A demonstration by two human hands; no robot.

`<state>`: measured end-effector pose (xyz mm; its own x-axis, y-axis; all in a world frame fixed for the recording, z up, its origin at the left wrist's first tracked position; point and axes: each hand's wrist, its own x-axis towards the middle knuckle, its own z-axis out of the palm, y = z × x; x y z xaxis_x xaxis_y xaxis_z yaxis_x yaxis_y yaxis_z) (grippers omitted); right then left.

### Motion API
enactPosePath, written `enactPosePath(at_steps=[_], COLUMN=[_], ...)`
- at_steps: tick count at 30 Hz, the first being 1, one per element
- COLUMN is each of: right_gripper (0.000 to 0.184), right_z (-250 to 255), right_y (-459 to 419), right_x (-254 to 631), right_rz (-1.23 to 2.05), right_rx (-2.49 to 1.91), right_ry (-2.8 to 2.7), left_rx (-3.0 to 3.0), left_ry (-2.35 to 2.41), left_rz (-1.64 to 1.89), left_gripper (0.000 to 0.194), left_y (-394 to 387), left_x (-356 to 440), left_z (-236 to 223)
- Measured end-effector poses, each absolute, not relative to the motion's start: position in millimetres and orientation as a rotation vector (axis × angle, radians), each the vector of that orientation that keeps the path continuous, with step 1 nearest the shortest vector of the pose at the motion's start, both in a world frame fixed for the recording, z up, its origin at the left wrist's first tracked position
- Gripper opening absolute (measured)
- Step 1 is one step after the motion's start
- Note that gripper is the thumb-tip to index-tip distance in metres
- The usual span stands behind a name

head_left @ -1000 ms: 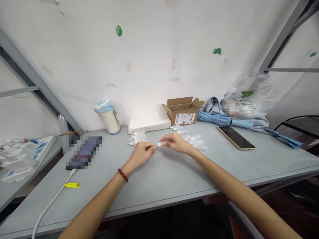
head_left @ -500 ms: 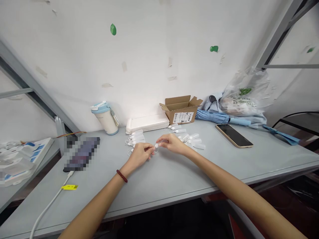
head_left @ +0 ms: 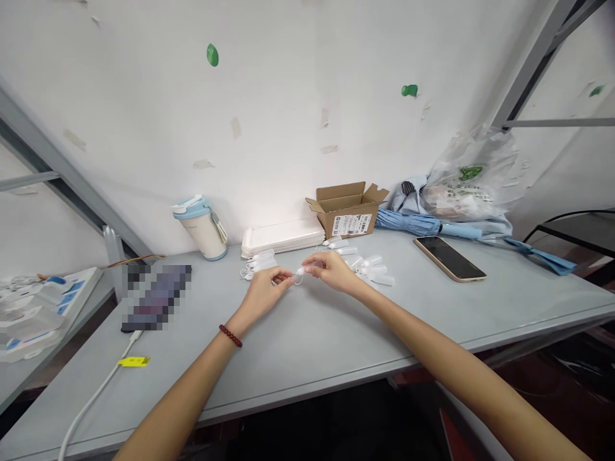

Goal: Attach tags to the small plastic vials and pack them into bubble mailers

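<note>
My right hand point(head_left: 331, 270) pinches a small squeeze bottle by its white cap end point(head_left: 301, 271); my fingers cover most of its body. A thin white loop hangs below the cap. Just left of it, my left hand point(head_left: 266, 285) has thumb and fingertips pressed together close to the loop; what they grip is too small to make out. Beyond my left hand lies a group of translucent small bottles point(head_left: 262, 260) with white caps and loops. More such bottles point(head_left: 380, 280) lie beyond and to the right of my right hand.
Behind the hands stand a stack of white trays point(head_left: 283, 237) and an open cardboard box point(head_left: 353, 224). A tumbler point(head_left: 204, 234) and a blurred dark device point(head_left: 158, 298) with a cable point(head_left: 103, 384) are leftward. To the right lie a phone point(head_left: 449, 258), blue umbrella point(head_left: 408, 221) and plastic bag point(head_left: 473, 182).
My left hand has drawn slightly left, so its fingertips are now a little apart from the white cap. My right hand still holds the bottle; the view has shifted slightly.
</note>
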<state>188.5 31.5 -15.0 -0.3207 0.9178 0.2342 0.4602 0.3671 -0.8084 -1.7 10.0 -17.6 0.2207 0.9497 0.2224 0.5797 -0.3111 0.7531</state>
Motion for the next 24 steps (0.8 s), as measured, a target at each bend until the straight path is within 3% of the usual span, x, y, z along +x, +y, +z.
enactPosePath(at_steps=[12, 24], right_gripper=[0.016, 0.016], right_z=[-31.5, -31.5], right_y=[36.8, 35.9], right_x=[188.3, 187.0], right_rz=[0.809, 0.801], right_rx=[-1.192, -1.131], right_ry=[-2.056, -1.993], left_rx=[2.463, 2.601], left_ry=[1.362, 1.303], left_rz=[0.813, 0.995], left_gripper=[0.019, 0.018], left_y=[7.3, 5.1], left_x=[-1.0, -1.7], left_z=[-35.6, -38.1])
